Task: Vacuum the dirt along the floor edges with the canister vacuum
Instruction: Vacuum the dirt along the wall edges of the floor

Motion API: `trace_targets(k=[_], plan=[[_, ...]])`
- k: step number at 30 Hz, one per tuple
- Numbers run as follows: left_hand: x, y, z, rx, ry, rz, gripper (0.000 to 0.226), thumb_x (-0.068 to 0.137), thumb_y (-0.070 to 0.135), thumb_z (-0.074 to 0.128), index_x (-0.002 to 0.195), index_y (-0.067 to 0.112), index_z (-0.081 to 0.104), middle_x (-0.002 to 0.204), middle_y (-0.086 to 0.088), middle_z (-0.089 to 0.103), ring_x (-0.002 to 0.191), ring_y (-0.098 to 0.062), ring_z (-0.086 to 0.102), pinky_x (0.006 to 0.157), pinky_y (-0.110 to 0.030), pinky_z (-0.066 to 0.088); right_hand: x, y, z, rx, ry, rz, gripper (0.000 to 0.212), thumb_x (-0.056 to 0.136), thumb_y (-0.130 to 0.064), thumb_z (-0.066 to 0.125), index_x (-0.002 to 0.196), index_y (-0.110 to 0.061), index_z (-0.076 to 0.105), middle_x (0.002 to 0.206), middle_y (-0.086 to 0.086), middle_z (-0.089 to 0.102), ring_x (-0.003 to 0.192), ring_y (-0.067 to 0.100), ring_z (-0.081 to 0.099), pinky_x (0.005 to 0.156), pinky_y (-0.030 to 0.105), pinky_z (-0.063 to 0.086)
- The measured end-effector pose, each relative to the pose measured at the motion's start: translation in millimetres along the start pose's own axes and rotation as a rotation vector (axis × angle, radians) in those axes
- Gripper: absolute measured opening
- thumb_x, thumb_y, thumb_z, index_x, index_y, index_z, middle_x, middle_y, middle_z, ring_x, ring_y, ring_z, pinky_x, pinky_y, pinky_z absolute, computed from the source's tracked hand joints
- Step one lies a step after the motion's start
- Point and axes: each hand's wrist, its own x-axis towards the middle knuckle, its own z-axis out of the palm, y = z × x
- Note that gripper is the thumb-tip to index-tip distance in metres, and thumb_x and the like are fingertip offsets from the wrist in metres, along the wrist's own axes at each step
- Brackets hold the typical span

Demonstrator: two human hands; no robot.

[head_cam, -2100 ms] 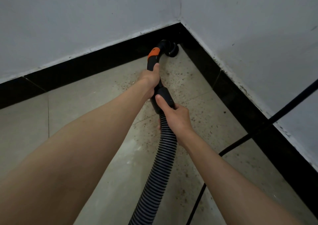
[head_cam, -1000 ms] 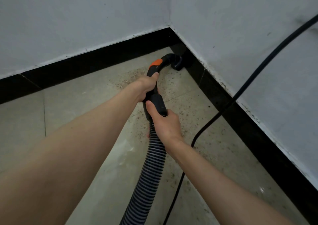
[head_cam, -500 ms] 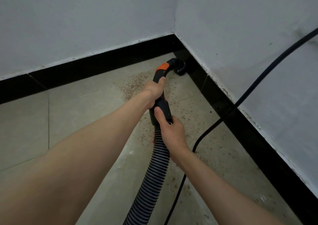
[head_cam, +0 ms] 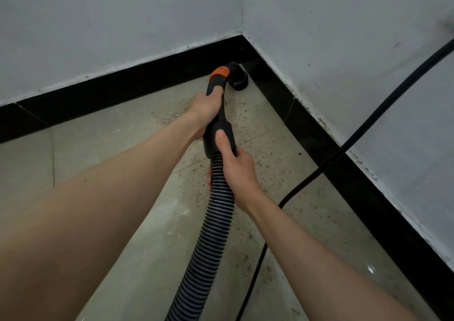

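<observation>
Nozzle point(head_cam: 238, 80) sits on the floor point(head_cam: 118, 148) right in the corner, at the black skirting point(head_cam: 137, 82). Handle point(head_cam: 217, 92) runs from it back toward the person, then one ribbed hose point(head_cam: 211, 234) carries on down the same line out of frame. So the long axis points corner-ward, nozzle ahead of both hands. Left hand point(head_cam: 206, 112) is the nearer one to the nozzle, fingers wrapped round the handle below the orange cap. Right hand point(head_cam: 235, 168) sits behind it, fingers clamped on the hose collar, thumb laid flat along the top. Dirt point(head_cam: 248, 129) specks are scattered beside the right-hand skirting and under the hands; likely next sweep pulls back along that edge. One black cord point(head_cam: 319, 173) crosses the right wall point(head_cam: 368, 62) and drops to the floor. Count: two hands, one hose, one cord, two walls.
</observation>
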Motion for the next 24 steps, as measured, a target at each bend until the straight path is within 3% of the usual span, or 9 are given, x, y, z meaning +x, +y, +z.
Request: trace_targets(k=[24], plan=[[-48.7, -21.2, -60.6, -0.022, 0.126, -0.060, 0.032, 0.099, 0.036, 0.038, 0.080, 0.012, 0.048, 0.070, -0.003, 0.047, 0.058, -0.015, 0.046, 0.050, -0.024, 0.038, -38.2, 12.7, 39.8, -0.105, -0.128, 0.016, 0.052, 0.091, -0.056, 0.054, 0.089, -0.004, 0.060, 0.057, 0.008, 0.060, 0.045, 0.018, 0.059, 0.049, 0.029, 0.052]])
